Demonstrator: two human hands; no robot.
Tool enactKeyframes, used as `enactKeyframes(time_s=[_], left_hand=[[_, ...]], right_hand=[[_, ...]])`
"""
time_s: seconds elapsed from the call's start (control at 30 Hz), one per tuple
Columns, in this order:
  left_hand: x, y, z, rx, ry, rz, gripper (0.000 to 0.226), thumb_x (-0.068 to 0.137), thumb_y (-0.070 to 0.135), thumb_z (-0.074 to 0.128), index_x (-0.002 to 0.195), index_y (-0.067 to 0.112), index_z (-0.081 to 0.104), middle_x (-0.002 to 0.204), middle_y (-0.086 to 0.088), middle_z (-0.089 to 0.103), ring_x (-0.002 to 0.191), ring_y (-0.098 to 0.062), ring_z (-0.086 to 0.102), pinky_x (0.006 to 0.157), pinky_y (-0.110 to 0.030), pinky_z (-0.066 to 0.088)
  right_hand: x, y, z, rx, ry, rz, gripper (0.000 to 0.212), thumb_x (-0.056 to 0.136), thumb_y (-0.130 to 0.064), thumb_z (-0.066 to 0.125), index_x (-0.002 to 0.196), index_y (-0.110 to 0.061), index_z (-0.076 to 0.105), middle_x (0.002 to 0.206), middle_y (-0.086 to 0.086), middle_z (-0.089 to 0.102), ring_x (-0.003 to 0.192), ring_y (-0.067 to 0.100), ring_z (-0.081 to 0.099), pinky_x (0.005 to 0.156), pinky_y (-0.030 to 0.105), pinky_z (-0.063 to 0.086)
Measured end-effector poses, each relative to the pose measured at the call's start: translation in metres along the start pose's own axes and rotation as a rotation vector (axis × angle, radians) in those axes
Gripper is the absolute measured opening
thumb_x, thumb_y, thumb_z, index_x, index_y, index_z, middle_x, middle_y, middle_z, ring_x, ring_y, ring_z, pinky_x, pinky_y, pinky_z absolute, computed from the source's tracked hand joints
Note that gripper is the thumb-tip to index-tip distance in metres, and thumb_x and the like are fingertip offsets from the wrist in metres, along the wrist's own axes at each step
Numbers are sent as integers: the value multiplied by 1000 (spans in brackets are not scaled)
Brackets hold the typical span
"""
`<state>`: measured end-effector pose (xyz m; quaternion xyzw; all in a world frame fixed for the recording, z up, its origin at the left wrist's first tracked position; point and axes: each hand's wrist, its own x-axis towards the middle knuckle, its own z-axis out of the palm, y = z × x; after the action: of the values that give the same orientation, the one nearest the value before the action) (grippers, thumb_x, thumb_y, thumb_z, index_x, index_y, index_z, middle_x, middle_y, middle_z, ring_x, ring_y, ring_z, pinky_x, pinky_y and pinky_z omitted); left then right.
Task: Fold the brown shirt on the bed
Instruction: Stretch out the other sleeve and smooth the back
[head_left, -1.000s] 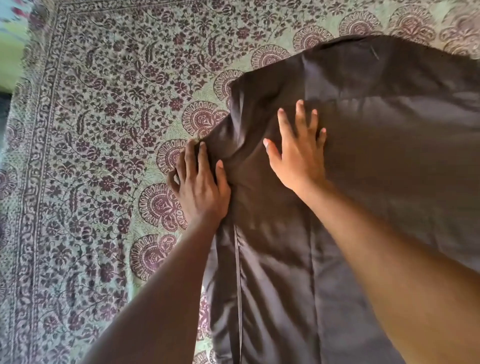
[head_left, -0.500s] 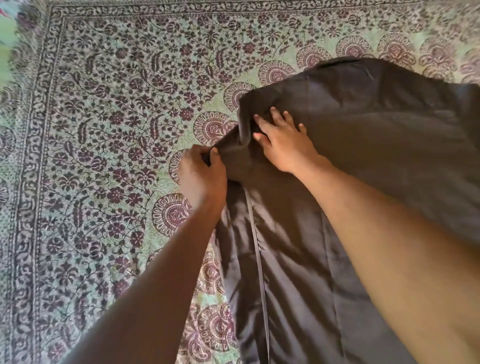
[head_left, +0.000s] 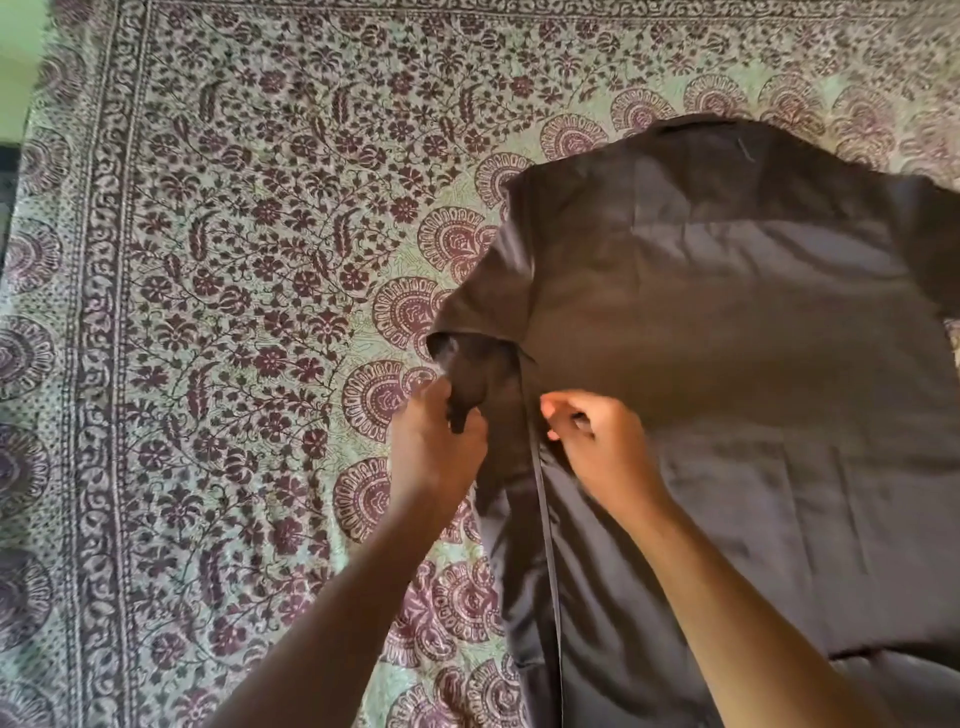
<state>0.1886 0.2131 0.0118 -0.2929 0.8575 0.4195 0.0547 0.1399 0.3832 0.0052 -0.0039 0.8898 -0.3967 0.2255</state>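
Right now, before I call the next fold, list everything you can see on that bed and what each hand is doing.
brown satin-like shirt: one, dark brown, spread on the right half of the bed, its left edge and sleeve bunched toward the middle.
green bedspread with maroon floral and paisley print: one, covers the bed under the shirt, bordered pattern along the left and top.
pale green surface: one patch, top left corner beyond the bedspread; cannot tell what it is.
left hand: one, grips the bunched sleeve fabric at the shirt's left edge.
right hand: one, fingers curled, pinching the shirt fabric just right of the long seam.
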Motion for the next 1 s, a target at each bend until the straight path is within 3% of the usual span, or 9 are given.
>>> enactKeyframes(time_s=[0.1, 0.23, 0.33, 0.43, 0.53, 0.63, 0.8, 0.9, 1.0], left_hand=[[-13, 6, 3, 67, 65, 370, 20, 86, 3, 64, 105, 6, 63, 100, -6, 56, 72, -30, 57, 62, -40, 51], [-38, 7, 15, 114, -71, 564, 44, 94, 10, 59, 137, 16, 51, 127, -8, 55, 93, -30, 68, 71, -44, 65], [-57, -3, 18, -70, -8, 377, 38, 93, 14, 61, 130, 12, 52, 122, -3, 53, 103, -19, 60, 84, -39, 63], [-63, -17, 16, 5, -37, 37, 56, 88, 33, 76, 132, 17, 46, 122, -2, 51, 114, -19, 50, 92, -41, 52], [-66, -22, 13, 94, -195, -19, 28, 92, 38, 74, 106, 16, 64, 89, 3, 60, 88, -23, 67, 78, -39, 58], [-67, -22, -8, 52, 50, 152, 5, 94, 15, 69, 91, 12, 67, 80, 3, 64, 63, -15, 62, 62, -42, 61], [-36, -27, -69, 218, 619, 472, 45, 62, -11, 67, 104, 2, 75, 97, -16, 61, 92, -22, 48, 65, -37, 49], [-30, -34, -73, 471, 394, 691, 35, 74, -4, 83, 107, 1, 73, 98, -17, 63, 94, -30, 58, 71, -49, 57], [-28, -61, -66, 559, 12, 604, 38, 80, 15, 82, 115, 14, 69, 110, -6, 66, 97, -27, 67, 78, -48, 60]], right_hand=[[12, -37, -2, 70, -40, 24, 77, 92, -72, 48, 79, 2, 66, 73, 19, 69, 72, 29, 70, 73, 46, 55], [38, -90, -5, 79, -108, 102, 67, 89, -65, 65, 52, -13, 45, 45, -9, 44, 46, 8, 44, 57, 31, 35], [59, -91, 2, 101, -32, 136, 30, 88, -30, 74, 69, -9, 65, 67, 1, 66, 72, 20, 65, 64, 30, 44], [56, -93, 4, 510, 21, 255, 16, 91, -12, 67, 76, -8, 64, 85, 14, 67, 89, 29, 67, 72, 39, 47], [48, -90, -7, 956, 19, 319, 18, 97, 4, 59, 89, -10, 66, 84, 10, 71, 82, 24, 71, 67, 35, 57], [43, -79, -21, 1248, 160, 374, 13, 97, 3, 59, 96, -3, 70, 88, 11, 77, 78, 21, 76, 70, 34, 63], [35, -72, -21, 1412, 270, 499, 12, 101, -1, 57, 101, -2, 69, 82, 12, 77, 78, 24, 75, 71, 40, 65], [28, -72, -10, 1321, 307, 625, 12, 98, -5, 63, 107, -6, 70, 90, 12, 78, 83, 27, 75, 71, 45, 64], [22, -71, 3, 1240, 303, 643, 10, 93, -11, 74, 103, -12, 71, 98, 11, 77, 82, 27, 74, 66, 45, 63]])
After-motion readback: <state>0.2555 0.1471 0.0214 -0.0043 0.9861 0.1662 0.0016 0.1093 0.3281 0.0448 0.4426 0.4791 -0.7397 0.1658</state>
